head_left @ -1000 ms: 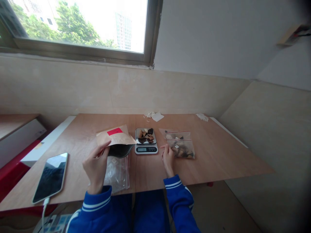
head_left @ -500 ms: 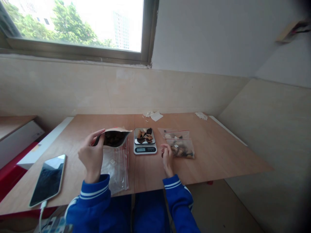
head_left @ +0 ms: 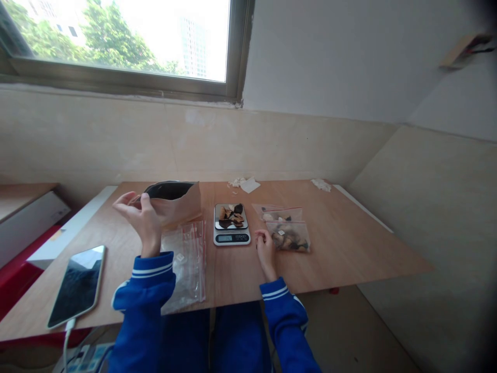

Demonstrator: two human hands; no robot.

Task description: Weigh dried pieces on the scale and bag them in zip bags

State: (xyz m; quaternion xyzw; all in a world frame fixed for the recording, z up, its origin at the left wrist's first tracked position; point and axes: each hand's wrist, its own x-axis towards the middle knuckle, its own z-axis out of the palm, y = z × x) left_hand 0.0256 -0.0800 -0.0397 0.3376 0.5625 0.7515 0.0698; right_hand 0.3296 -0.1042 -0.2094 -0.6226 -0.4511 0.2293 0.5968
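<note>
My left hand (head_left: pixel 143 220) pinches the near left corner of a brown paper bag (head_left: pixel 178 203), its dark-lined mouth wide open, at the back left of the table. Below the bag lie clear zip bags (head_left: pixel 184 269) with red seal lines. A kitchen scale (head_left: pixel 232 238) stands in the middle, with dried brown and dark pieces (head_left: pixel 232 216) on its plate. My right hand (head_left: pixel 266 251) is closed, fingers curled, between the scale and a filled zip bag (head_left: pixel 289 238) of similar pieces; what it holds is too small to make out.
A phone (head_left: pixel 77 285) with a charging cable (head_left: pixel 67 342) lies at the left of the table (head_left: pixel 341 248). Crumpled white paper (head_left: pixel 248 185) lies at the back edge, with another scrap (head_left: pixel 321 185) further right. A wall and window stand behind.
My left hand has moved the paper bag away from me and lowered it from above the zip bags to the back left of the table. My right hand has barely shifted.
</note>
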